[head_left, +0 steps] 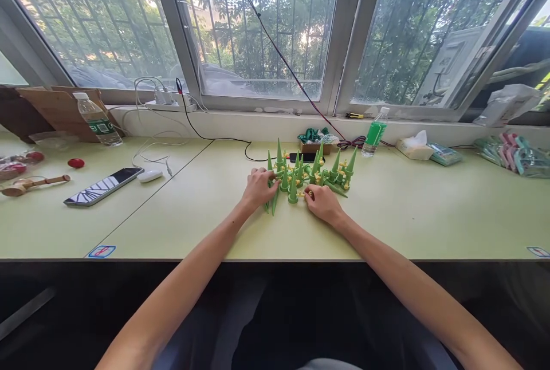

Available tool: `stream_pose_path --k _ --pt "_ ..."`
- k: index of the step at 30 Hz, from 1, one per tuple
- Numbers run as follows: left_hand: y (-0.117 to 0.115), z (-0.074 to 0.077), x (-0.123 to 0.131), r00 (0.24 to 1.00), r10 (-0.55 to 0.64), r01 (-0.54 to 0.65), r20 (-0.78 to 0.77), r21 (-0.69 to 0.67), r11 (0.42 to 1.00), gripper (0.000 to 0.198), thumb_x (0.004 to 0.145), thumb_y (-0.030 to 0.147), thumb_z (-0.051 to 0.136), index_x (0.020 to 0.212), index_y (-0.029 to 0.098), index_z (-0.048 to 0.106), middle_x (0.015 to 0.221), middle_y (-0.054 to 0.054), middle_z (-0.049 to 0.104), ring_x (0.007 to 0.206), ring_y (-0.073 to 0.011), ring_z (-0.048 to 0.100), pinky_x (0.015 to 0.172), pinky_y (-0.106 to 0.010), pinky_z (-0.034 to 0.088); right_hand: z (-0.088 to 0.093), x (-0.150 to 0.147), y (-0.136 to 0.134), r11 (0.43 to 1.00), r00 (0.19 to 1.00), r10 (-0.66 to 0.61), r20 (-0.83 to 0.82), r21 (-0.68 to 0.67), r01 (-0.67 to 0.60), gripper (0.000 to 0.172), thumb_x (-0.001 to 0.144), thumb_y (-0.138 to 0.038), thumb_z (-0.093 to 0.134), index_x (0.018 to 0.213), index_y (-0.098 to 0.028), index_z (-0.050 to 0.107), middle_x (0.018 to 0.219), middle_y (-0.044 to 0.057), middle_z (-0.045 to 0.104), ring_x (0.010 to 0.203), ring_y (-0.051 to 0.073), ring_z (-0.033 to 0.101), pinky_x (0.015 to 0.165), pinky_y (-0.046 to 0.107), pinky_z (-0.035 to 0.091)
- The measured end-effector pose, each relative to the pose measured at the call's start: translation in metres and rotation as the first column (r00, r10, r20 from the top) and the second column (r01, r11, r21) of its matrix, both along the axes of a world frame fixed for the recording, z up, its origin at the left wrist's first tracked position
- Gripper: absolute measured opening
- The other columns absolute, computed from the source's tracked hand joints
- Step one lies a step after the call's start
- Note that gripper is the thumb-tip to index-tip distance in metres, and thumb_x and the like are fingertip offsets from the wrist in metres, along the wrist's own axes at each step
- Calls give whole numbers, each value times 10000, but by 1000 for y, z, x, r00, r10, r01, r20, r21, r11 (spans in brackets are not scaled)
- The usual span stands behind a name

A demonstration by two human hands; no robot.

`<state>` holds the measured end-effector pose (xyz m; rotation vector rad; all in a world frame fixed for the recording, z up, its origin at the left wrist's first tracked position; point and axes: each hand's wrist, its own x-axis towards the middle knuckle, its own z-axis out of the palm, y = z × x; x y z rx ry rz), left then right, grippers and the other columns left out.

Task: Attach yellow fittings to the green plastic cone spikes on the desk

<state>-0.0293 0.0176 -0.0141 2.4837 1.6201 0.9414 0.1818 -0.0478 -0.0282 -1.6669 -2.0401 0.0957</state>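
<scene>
A cluster of several green cone-shaped spikes (315, 172) with small yellow parts stands and lies on the pale green table (408, 215), in the middle. My left hand (258, 188) rests at the cluster's left edge, fingers curled round one spike (275, 201) that lies pointing toward me. My right hand (323, 203) sits at the cluster's near right side, fingers pinched on a small yellow piece (306, 193). An upright spike (293, 189) stands between the two hands.
Left on the table lie a phone (103, 185), a white mouse (149, 175), a wooden toy (32, 184) and a water bottle (98, 121). Behind the cluster are a dark phone (301, 157), a green bottle (374, 132), tissues (415, 146) and packets (513, 152). Cables run from the windowsill.
</scene>
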Motion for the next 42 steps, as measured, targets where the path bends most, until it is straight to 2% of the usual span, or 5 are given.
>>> stream_pose_path --k 7,15,27,42 --pt "1 -2 0 999 -11 8 -52 -49 999 254 803 348 574 910 183 734 964 -107 642 1001 -300 494 873 -414 445 -1 -1 1 1000 1000 0 14 -2 0 182 916 -226 488 895 -191 666 802 45 714 728 173 632 640 246 366" --pt "2 -11 3 993 -53 51 -104 -22 998 267 734 277 598 952 218 739 963 -115 631 1003 -325 485 855 -442 432 0 -1 -1 1000 1000 11 24 9 -12 189 916 -228 488 898 -189 672 819 52 719 726 175 633 642 248 373" --pt "-5 -8 5 981 -74 70 -177 -24 997 279 702 195 563 932 214 720 959 -112 621 1002 -322 488 842 -443 433 -1 -1 0 1000 1000 16 22 3 -16 174 897 -214 487 881 -185 657 750 41 690 655 158 594 613 244 348" --pt "-1 -10 8 993 -64 60 -104 -39 997 147 790 155 548 799 209 685 942 -112 626 981 -308 514 826 -440 447 -1 -1 0 1000 1000 8 10 -11 -8 176 899 -211 492 892 -190 667 765 46 696 675 163 606 607 240 347"
